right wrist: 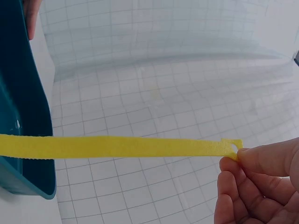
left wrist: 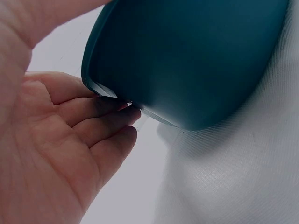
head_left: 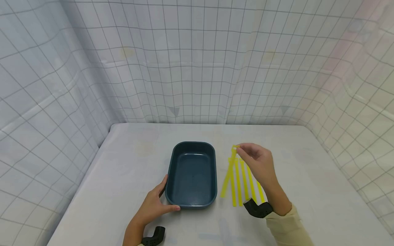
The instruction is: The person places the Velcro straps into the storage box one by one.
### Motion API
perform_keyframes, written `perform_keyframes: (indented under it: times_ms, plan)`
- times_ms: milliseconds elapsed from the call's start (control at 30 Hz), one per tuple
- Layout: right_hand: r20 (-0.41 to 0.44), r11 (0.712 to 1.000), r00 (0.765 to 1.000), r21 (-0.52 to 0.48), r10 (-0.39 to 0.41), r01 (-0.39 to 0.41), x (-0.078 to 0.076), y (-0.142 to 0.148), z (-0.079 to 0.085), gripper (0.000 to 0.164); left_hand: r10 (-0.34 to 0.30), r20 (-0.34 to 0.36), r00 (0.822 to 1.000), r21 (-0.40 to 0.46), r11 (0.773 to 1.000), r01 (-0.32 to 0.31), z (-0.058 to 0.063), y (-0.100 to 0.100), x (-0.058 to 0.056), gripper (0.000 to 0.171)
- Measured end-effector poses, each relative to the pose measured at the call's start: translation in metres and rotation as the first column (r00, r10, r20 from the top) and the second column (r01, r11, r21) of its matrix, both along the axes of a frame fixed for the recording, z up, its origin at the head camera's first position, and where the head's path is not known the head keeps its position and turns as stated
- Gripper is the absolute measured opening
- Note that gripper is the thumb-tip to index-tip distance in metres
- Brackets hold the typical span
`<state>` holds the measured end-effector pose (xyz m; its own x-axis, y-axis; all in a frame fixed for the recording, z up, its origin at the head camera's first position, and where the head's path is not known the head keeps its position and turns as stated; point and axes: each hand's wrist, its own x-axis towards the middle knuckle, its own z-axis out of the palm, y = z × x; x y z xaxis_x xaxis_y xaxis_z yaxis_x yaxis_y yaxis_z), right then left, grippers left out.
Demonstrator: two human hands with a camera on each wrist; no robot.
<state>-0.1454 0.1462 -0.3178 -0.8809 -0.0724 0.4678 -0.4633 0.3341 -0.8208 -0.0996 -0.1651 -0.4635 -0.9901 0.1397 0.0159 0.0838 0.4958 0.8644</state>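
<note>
A dark teal rectangular tray [head_left: 193, 177] rests on the white-covered table. My left hand [head_left: 151, 205] holds its near left corner, thumb along the near rim and fingers against the left wall. In the left wrist view, the fingertips [left wrist: 126, 135] reach the lower edge of the tray [left wrist: 187, 60]. Right of the tray, my right hand [head_left: 258, 164] pinches a yellow hook-and-loop cable tie [right wrist: 117, 147] by its slotted head, between thumb and index finger. The strip hangs down toward the table beside the tray. Under this hand lies a row of several more yellow cable ties [head_left: 238, 186].
White grid-patterned cloth [head_left: 197, 68] walls off the back and both sides of the table [head_left: 129, 160]. Each wrist wears a black camera mount [head_left: 258, 209]. My right forearm and its pale sleeve [head_left: 287, 227] cover the right end of the row.
</note>
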Motion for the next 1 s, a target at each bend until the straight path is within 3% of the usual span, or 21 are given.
perform_keyframes:
  times_ms: [100, 300, 1000]
  plan:
    - [0.006, 0.999, 1.0, -0.037, 0.013, -0.013, 0.002, -0.008, 0.009, 0.012, -0.001, -0.008, 1.0, 0.001, 1.0, 0.001, -0.001, -0.001, -0.001, 0.116]
    - [0.011, 0.99, 0.998, -0.126, 0.069, -0.067, -0.012, -0.012, -0.005, 0.015, -0.011, -0.007, 1.0, 0.01, 1.0, 0.011, -0.002, -0.002, -0.003, 0.116]
    - [0.084, 0.976, 0.986, -0.179, 0.144, -0.128, -0.02, -0.057, -0.016, 0.019, -0.007, 0.001, 1.0, 0.01, 1.0, 0.007, -0.003, -0.003, -0.006, 0.116]
